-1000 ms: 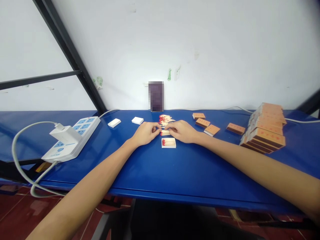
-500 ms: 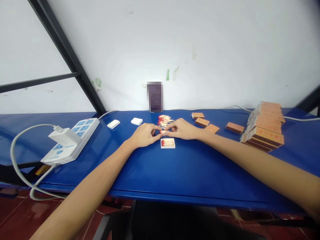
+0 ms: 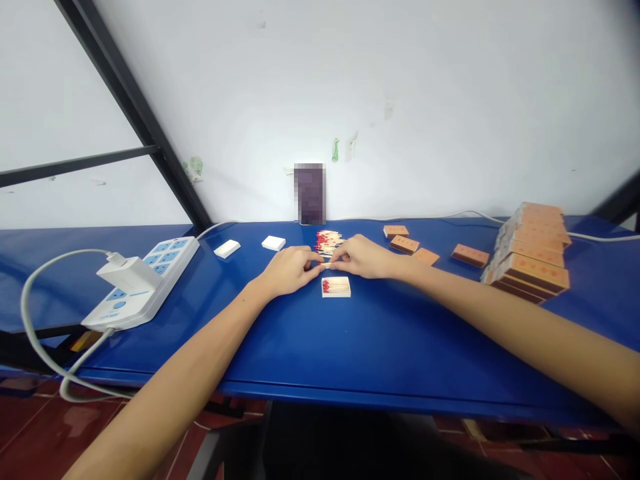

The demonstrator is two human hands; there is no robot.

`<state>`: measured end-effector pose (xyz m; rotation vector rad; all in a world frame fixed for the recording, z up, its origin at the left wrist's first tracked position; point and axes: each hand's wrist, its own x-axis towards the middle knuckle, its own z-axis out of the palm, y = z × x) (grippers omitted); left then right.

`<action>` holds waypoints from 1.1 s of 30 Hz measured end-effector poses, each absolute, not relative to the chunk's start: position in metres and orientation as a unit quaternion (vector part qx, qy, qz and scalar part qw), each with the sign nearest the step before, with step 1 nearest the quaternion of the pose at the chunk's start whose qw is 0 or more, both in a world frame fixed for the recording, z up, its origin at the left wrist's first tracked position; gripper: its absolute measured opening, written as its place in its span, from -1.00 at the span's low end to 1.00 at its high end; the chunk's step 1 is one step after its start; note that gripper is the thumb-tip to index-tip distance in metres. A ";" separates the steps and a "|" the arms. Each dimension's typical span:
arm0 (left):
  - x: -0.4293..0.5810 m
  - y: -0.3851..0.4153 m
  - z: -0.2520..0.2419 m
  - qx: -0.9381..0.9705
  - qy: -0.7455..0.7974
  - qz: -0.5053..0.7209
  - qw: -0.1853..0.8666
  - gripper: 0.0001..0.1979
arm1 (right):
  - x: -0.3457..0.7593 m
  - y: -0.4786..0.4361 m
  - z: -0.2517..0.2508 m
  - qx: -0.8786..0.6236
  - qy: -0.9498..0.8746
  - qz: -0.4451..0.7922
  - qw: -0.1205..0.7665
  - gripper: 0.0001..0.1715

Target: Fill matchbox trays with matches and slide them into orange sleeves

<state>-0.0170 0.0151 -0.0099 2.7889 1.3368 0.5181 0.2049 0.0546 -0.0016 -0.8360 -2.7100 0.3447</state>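
My left hand (image 3: 289,269) and my right hand (image 3: 364,257) meet over the blue table (image 3: 320,347), fingers pinched together on a small bundle of matches (image 3: 326,265) held between them. Just in front of the hands lies an open white matchbox tray (image 3: 336,287) with red-tipped matches in it. Behind the hands a loose pile of red-tipped matches (image 3: 327,240) lies on the table.
Two white empty trays (image 3: 227,248) (image 3: 273,243) lie to the left. Orange matchbox sleeves (image 3: 405,244) are scattered to the right, beside a tall stack of them (image 3: 535,253). A white power strip (image 3: 145,280) with a plugged charger sits at left. A dark blurred object (image 3: 310,193) leans on the wall.
Both hands drew slightly closer together on the bundle of matches and rose a little. The tray in front of them stayed put.
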 end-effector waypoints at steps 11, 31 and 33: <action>-0.009 0.008 -0.004 0.905 0.409 0.114 -0.034 -0.76 | 0.198 0.041 0.010 -0.342 -0.938 0.036 0.053 -0.78; -0.003 0.009 -0.004 0.908 0.416 0.022 -0.051 -0.67 | 0.202 0.035 0.013 -0.340 -0.940 0.037 -0.006 -0.74; -0.002 0.009 -0.004 0.907 0.417 0.015 -0.054 -0.67 | 0.201 0.034 0.014 -0.343 -0.939 0.034 -0.012 -0.73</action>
